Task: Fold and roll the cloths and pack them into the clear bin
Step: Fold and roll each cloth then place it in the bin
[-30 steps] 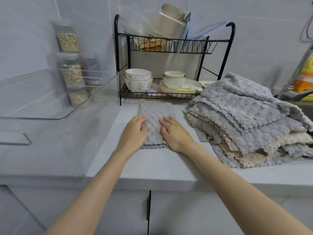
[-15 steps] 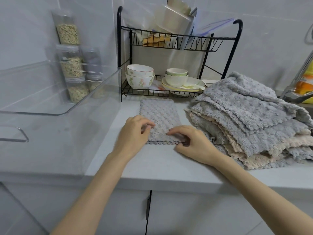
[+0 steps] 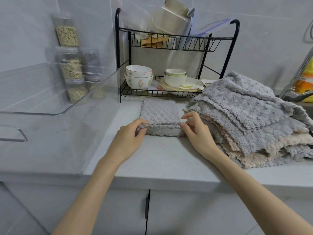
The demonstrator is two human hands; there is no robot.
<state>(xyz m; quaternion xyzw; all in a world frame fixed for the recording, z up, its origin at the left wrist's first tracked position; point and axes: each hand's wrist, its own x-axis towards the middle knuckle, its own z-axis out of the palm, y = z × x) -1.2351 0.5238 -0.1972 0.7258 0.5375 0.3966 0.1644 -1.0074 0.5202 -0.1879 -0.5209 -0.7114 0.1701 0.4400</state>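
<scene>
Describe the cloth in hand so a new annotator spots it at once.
Find the black dish rack on the counter. Before it lies a folded grey cloth, between the clear bin and the loose cloth pile. It alone is a neat strip, its near end gripped by the left hand and right hand.

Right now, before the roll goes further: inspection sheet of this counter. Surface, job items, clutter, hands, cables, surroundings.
Surface: grey counter, bare at the near edge.
Job's things: folded cloth lies flat, near end curled over; cloth pile to its right, grey and beige; clear bin at left, no cloths seen inside.
Clutter: dish rack with bowls behind; jars behind the bin.
Hands: left hand grips the curl's left end; right hand pinches its right end.
Cables: thin loop on the wall, cannot tell what.
Surroundings: faucet at right, cabinet doors below.
</scene>
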